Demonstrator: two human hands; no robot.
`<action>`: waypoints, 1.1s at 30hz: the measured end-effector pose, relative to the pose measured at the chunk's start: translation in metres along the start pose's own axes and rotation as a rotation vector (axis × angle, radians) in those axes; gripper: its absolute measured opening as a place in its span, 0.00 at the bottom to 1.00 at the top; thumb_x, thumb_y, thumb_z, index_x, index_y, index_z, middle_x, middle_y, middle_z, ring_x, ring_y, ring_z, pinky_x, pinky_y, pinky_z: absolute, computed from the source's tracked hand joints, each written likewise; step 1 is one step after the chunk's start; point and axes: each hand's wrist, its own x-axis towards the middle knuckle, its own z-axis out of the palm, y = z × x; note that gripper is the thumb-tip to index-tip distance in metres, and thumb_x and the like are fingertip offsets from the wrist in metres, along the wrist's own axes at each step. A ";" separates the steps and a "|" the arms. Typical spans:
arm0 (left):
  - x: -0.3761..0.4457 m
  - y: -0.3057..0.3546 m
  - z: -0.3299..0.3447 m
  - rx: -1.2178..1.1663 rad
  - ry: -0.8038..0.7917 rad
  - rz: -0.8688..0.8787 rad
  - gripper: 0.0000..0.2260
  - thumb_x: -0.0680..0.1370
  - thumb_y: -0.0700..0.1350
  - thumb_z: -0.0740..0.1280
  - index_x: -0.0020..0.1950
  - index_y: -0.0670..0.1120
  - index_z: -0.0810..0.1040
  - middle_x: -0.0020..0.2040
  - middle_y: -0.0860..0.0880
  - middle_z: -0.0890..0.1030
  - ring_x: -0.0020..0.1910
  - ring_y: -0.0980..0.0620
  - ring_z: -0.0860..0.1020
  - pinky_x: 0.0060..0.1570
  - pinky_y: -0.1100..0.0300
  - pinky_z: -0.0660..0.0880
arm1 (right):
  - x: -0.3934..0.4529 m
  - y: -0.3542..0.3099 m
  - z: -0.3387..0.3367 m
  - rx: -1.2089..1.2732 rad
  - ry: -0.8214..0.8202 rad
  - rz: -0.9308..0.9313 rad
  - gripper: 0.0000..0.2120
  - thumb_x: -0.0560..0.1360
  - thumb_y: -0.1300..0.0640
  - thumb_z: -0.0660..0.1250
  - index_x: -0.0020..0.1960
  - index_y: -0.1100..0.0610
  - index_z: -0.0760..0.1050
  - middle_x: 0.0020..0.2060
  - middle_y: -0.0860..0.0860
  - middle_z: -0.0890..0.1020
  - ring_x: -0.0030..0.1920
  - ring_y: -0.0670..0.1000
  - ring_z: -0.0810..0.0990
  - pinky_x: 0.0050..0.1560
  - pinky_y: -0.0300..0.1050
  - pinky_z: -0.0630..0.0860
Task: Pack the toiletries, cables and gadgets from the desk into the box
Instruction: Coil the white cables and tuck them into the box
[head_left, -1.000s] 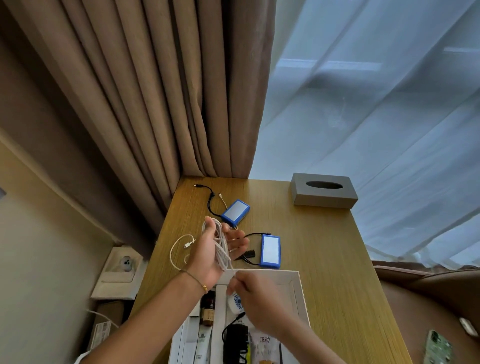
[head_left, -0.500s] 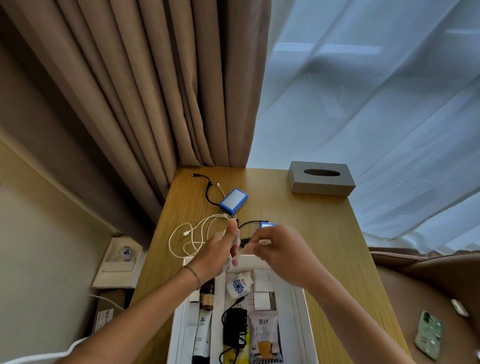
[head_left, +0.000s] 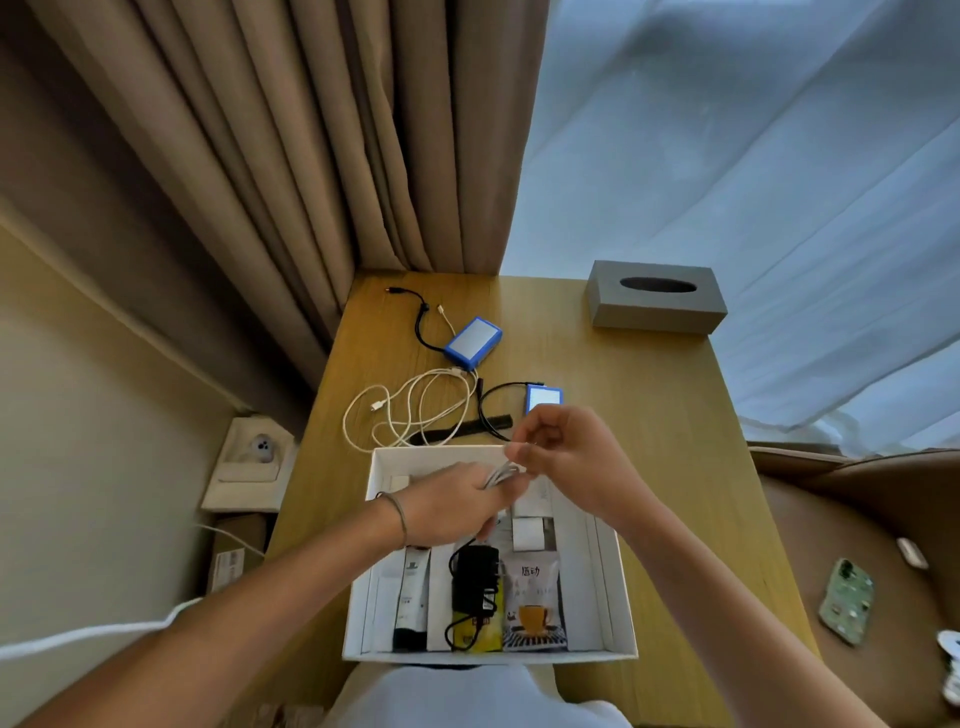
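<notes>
I have the white cable (head_left: 415, 405) between both hands over the far end of the box (head_left: 618, 582): my left hand (head_left: 457, 506) pinches a gathered bunch of strands, my right hand (head_left: 563, 457) pinches the run just beside it. The rest trails to loose loops on the bench (head_left: 649, 415) at eleven o'clock of the box. It looks light, limp and springy, so I judge it best gripped across the whole bundle, not by one strand.
</notes>
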 end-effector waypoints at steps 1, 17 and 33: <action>0.000 0.000 0.005 -0.045 0.000 -0.009 0.21 0.80 0.68 0.50 0.38 0.58 0.72 0.33 0.51 0.78 0.26 0.60 0.71 0.34 0.60 0.70 | -0.001 0.005 0.000 -0.038 -0.006 0.012 0.04 0.74 0.59 0.75 0.42 0.56 0.81 0.34 0.55 0.85 0.34 0.49 0.82 0.44 0.53 0.81; 0.030 -0.043 0.095 -0.172 0.127 -0.193 0.21 0.80 0.59 0.62 0.34 0.46 0.77 0.26 0.52 0.75 0.23 0.56 0.68 0.25 0.62 0.64 | -0.023 0.081 0.017 -0.480 -0.176 0.188 0.12 0.80 0.52 0.67 0.62 0.51 0.82 0.53 0.48 0.86 0.39 0.44 0.82 0.37 0.36 0.78; 0.005 -0.057 0.084 0.035 0.264 -0.165 0.16 0.80 0.60 0.62 0.46 0.52 0.83 0.36 0.51 0.81 0.35 0.55 0.77 0.39 0.53 0.76 | -0.016 0.095 0.027 -0.597 -0.242 0.117 0.08 0.75 0.63 0.71 0.47 0.53 0.86 0.43 0.48 0.86 0.44 0.48 0.82 0.48 0.46 0.82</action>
